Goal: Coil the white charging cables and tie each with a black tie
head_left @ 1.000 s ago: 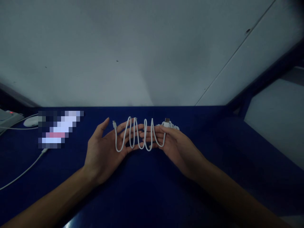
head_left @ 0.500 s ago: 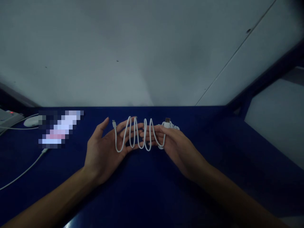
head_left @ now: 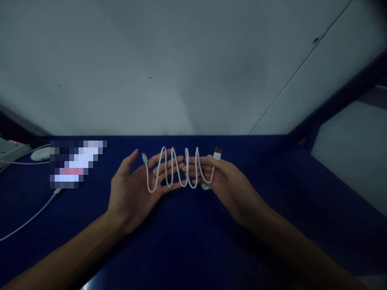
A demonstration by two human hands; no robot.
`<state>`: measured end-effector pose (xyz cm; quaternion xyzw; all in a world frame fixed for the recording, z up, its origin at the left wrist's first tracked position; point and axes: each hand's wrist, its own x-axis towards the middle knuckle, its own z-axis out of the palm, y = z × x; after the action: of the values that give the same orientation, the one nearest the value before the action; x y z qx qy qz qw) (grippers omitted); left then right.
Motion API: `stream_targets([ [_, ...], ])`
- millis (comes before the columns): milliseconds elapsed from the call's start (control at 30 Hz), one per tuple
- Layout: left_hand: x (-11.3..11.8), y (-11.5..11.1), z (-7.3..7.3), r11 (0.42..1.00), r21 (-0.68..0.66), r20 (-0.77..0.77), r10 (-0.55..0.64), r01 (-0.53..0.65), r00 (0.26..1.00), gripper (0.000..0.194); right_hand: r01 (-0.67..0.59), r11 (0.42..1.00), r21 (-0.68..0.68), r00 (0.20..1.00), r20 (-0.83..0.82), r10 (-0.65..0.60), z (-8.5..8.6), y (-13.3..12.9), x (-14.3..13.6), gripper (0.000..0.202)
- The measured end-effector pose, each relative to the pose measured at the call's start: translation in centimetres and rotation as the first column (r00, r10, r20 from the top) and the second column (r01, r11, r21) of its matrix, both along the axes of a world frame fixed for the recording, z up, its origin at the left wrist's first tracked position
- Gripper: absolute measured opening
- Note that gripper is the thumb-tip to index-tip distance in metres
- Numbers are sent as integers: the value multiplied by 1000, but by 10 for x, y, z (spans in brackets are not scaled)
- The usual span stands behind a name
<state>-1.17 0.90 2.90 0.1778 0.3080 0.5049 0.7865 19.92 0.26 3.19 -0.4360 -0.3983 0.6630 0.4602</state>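
Note:
A white USB cable lies in zigzag loops across the fingers of both hands. Its small plug stands up near the left thumb. My left hand is palm up, fingers spread under the loops and thumb apart, not gripping the cable. The thumb of my right hand presses on the cable by its larger USB-A plug, with the other fingers stretched to the left beneath the loops. Fingertips of the two hands meet or overlap in the middle. Partly hidden behind the right hand is another white coil.
On the blue table at the left lies a pixelated phone-like object with a white charging cord. Beside it are a white rounded item and a power strip with a red light. A pale wall rises behind.
My right thumb and the USB-A plug have shifted slightly right, spreading the right-hand loops wider. More of the coil behind is covered by the hand. My left hand has barely moved.

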Motion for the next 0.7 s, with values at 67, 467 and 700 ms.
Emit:
stream_targets([
  [67, 0, -1, 0, 1000, -1, 7, -4, 4, 1000, 68, 7, 1000, -3, 1000, -4, -7, 1, 0, -1, 36],
  [467, 0, 0, 0, 1000, -21, 6, 11, -10, 1000, 66, 71, 995, -70, 997, -13, -72, 3, 1, -2, 37],
  [700, -1, 2, -3, 1000, -11, -11, 17, -18, 1000, 65, 85, 995, -58, 994, -70, -89, -3, 3, 0, 34],
])
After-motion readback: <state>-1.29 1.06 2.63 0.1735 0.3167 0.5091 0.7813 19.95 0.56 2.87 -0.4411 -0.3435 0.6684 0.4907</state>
